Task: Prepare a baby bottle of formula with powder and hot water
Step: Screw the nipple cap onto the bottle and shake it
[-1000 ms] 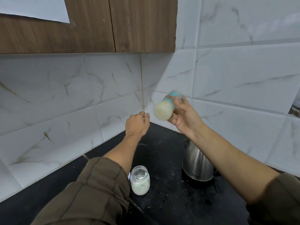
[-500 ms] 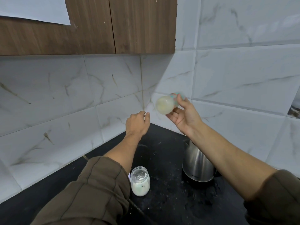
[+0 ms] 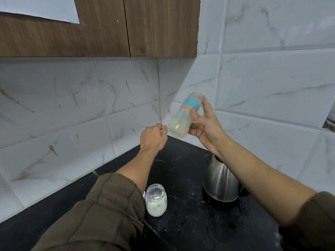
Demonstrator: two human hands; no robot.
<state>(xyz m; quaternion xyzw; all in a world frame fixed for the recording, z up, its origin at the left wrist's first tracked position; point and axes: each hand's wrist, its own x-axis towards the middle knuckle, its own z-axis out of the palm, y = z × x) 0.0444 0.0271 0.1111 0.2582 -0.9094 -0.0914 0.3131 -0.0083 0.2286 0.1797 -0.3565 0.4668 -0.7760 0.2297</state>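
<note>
**Hidden or unclear**
- Baby bottle (image 3: 183, 116): blurred, its print illegible. A teal band near the top and pale creamy liquid filling the body can be made out. The top end is a smear against the tiles, so the cap or teat is undeterminable.
- Kettle (image 3: 220, 183), steel, at 5 o'clock of centre: the lid area is covered by the right forearm. The spout shows at its 11 o'clock.
- Jar (image 3: 156, 200), glass, at 6 o'clock: white powder in the lower half. Its 9 o'clock edge is behind the left sleeve (image 3: 101, 211), and whether a lid is on is unclear.
- Cabinet (image 3: 101, 28), wood: cut by the top edge.

**Hands**
- Right hand (image 3: 206, 127): clamped round the bottle, thumb across the near side, fingers behind. The bottle is in the air above the counter (image 3: 181, 178), tilted, base toward 7 o'clock and top toward 1 o'clock.
- Left hand (image 3: 153, 137): back to the camera, fingers loosely curled, nothing seen in it, palm hidden. It sits just at 9 o'clock of the bottle's base, and contact cannot be told.
</note>
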